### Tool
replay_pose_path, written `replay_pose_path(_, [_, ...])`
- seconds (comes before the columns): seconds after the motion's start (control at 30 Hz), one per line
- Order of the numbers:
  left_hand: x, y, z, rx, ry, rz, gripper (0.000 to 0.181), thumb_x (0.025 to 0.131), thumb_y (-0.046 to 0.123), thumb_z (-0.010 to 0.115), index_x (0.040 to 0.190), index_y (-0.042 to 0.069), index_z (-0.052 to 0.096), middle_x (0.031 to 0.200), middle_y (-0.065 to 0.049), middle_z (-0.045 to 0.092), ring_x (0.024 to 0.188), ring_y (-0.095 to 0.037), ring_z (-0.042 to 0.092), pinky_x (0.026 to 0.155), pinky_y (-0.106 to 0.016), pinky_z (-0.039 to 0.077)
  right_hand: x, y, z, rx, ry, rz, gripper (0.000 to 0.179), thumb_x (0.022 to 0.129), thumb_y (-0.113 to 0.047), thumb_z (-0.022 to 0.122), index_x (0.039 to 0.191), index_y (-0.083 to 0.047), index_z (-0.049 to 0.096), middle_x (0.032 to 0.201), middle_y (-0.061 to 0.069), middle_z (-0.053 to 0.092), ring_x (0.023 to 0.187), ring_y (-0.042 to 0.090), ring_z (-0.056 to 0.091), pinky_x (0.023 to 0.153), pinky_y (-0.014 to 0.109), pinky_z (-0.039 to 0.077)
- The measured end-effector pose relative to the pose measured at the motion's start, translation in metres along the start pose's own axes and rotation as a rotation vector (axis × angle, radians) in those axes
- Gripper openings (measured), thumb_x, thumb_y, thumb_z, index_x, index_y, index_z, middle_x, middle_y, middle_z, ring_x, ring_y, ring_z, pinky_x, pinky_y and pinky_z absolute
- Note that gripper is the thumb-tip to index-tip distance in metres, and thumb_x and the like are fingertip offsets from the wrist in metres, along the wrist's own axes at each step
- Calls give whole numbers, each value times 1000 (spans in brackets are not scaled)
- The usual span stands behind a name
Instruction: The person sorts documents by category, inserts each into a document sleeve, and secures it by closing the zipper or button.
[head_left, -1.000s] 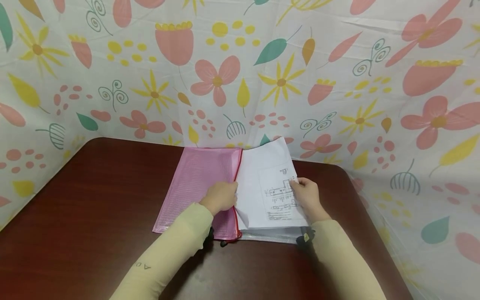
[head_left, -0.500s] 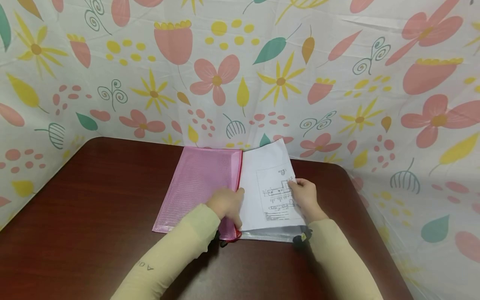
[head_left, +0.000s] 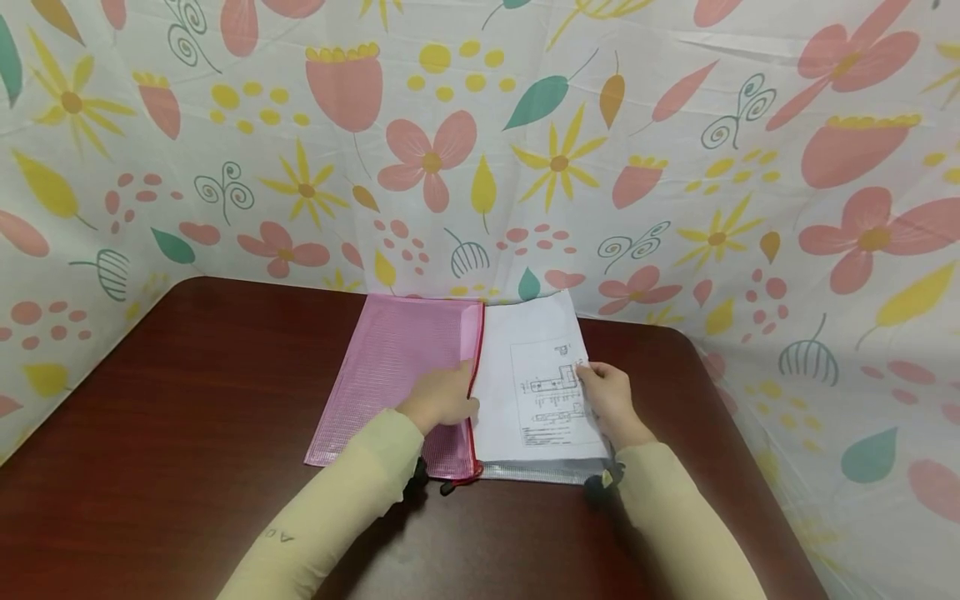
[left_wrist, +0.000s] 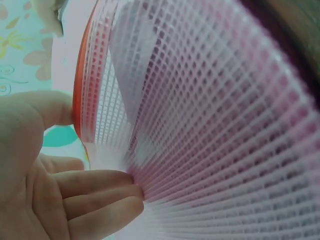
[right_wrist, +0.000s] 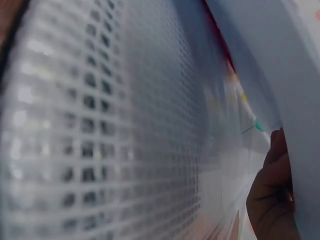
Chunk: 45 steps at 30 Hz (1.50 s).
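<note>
The printed paper (head_left: 534, 383) lies just right of the pink pouch (head_left: 393, 367) on the tabletop (head_left: 187, 400), its left side meeting the pouch's red edge (head_left: 481, 333). Its long axis runs from near to far, roughly along that edge. Whether any of it tucks under or into the pouch, I cannot tell.

The right hand (head_left: 611, 396), on the paper's side away from the pink pouch, pinches the far-right margin, thumb on top and curled fingers behind. The left hand (head_left: 441, 396) is the nearer one to the meeting line: it reaches across the pouch to the red edge, fingers fairly straight and touching the mesh rather than wrapped round it. So the paper lies between the hands.

A clear mesh sheet (head_left: 540, 472) sticks out beneath the paper, right of the pink pouch.
</note>
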<state>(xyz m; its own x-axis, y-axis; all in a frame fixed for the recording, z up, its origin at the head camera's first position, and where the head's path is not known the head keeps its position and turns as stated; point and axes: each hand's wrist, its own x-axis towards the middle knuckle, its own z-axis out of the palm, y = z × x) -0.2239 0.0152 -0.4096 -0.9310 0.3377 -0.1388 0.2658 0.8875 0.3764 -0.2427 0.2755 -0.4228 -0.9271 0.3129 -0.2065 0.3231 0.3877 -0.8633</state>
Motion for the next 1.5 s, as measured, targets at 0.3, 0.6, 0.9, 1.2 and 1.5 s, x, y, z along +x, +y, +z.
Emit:
replay_pose_path(0.3, [-2, -4, 0, -38, 112, 7, 22, 91, 21, 49, 71, 10, 50, 65, -3, 51, 61, -19, 49, 57, -35, 43, -1, 3, -19, 30, -186, -55, 43, 99, -23, 42, 136, -1, 46, 114, 17, 59, 76, 10, 60, 66, 26, 52])
replay_pose_path(0.6, [-4, -10, 8, -63, 186, 29, 30, 90, 22, 52, 62, 14, 43, 58, 2, 41, 54, -14, 40, 48, -31, 35, 1, 7, -31, 145, -347, -94, 45, 100, -23, 46, 139, -3, 44, 102, 3, 64, 81, 11, 64, 69, 27, 54])
replay_pose_path(0.9, [-12, -8, 6, -150, 145, 12, 29, 87, 23, 53, 63, 15, 39, 57, 4, 33, 52, -13, 34, 47, -29, 29, -7, 15, -32, 159, -453, -165, 49, 100, -28, 45, 144, -7, 38, 102, 3, 65, 82, 13, 65, 70, 32, 55])
replay_pose_path(1.2, [-15, -11, 9, -151, 170, 9, 25, 87, 27, 58, 66, 13, 53, 59, 3, 45, 54, -13, 40, 49, -29, 32, -10, 23, -26, 139, -282, -170, 43, 99, -27, 47, 137, -6, 47, 102, 9, 67, 75, 13, 66, 65, 28, 55])
replay_pose_path(1.5, [-16, -6, 12, -170, 257, -17, 23, 84, 21, 59, 63, 15, 52, 57, 4, 46, 51, -12, 41, 45, -28, 33, -13, 16, -18, 145, -80, -177, 38, 95, -27, 56, 125, -4, 60, 99, 12, 69, 68, 12, 66, 59, 27, 54])
